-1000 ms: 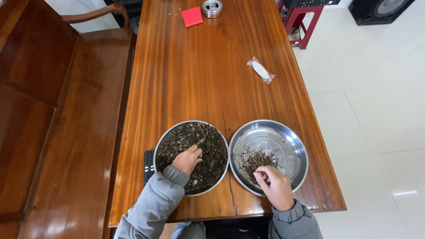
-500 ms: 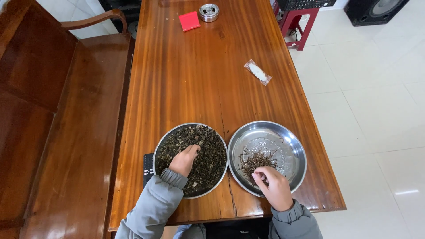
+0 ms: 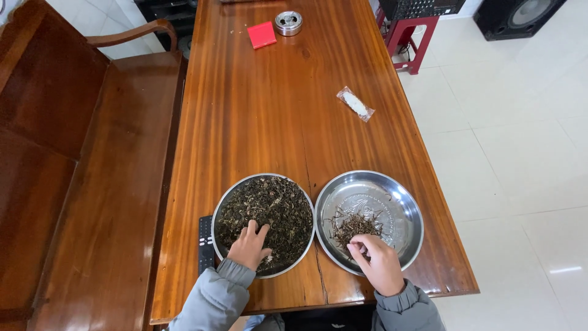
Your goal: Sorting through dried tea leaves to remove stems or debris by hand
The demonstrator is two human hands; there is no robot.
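Note:
Two round steel plates sit side by side at the near end of a long wooden table [image 3: 275, 122]. The left plate [image 3: 223, 199] is filled with dark dried leaves [image 3: 275, 208]. My left hand [image 3: 248, 246] rests in those leaves, fingers spread. The right plate [image 3: 398, 202] is mostly bare metal, with a small pile of dark stems [image 3: 354, 225] near its front. My right hand [image 3: 378, 260] hovers at that pile, fingertips pinched together at its edge. Whether it holds any stems I cannot tell.
A black remote control [image 3: 205, 245] lies left of the leaf plate. Farther up the table are a clear plastic packet [image 3: 355, 103], a red flat box [image 3: 261, 35] and a round metal ashtray [image 3: 288, 22]. A wooden bench [image 3: 104, 184] runs along the left; a red stool [image 3: 411, 34] stands at right.
My left hand has slid slightly lower in the leaves. My right hand stays at the stem pile. The view has tilted a little.

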